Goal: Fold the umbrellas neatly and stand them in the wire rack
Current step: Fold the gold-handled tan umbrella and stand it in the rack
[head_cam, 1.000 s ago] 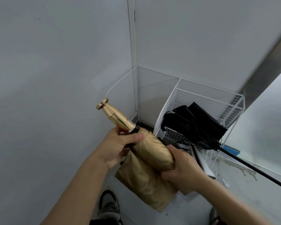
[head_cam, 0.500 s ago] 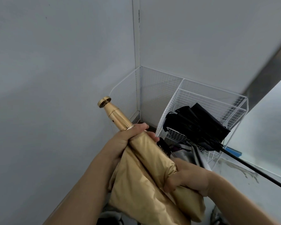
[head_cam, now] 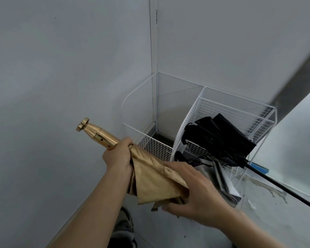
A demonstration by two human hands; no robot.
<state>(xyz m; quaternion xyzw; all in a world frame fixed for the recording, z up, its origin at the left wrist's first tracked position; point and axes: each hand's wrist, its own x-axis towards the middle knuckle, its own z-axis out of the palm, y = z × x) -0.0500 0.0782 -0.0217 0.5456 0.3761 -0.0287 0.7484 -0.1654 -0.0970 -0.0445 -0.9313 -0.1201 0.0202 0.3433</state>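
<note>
- Since half a second ago, the right hand (head_cam: 195, 190) has opened out of a tight fist low on the cloth. It now spreads wider across the gold umbrella (head_cam: 150, 178), with its fingers (head_cam: 170, 167) reaching up the roll. The left hand (head_cam: 118, 156) has kept its place.
- The step in hand looks like the folding itself, gathering and wrapping the loose panels round the shaft. One flap hangs slack below the left hand, so the roll is not yet neat.
- The gold umbrella is held in the air in front of the wire rack (head_cam: 156, 145) and is not in it. Its metal handle (head_cam: 97, 135) points up and to the left, and the canopy slopes down to the right.
- The left hand is clenched round the neck where handle meets cloth, with the forearm rising from lower left.
- The right hand grasps the lower canopy, fingers over the top and thumb along the underside. How firmly the thumb closes is hard to judge, as the cloth hides part of it.
- The next move probably calls for a twist of the roll against the left hand's hold, then fastening the strap, if there is one. None shows plainly.
- After that the umbrella can go upright into the rack's left compartment, which looks free. A black umbrella (head_cam: 220, 138) lies across the right one, and a grey umbrella (head_cam: 220, 178) leans outside the front.
</note>
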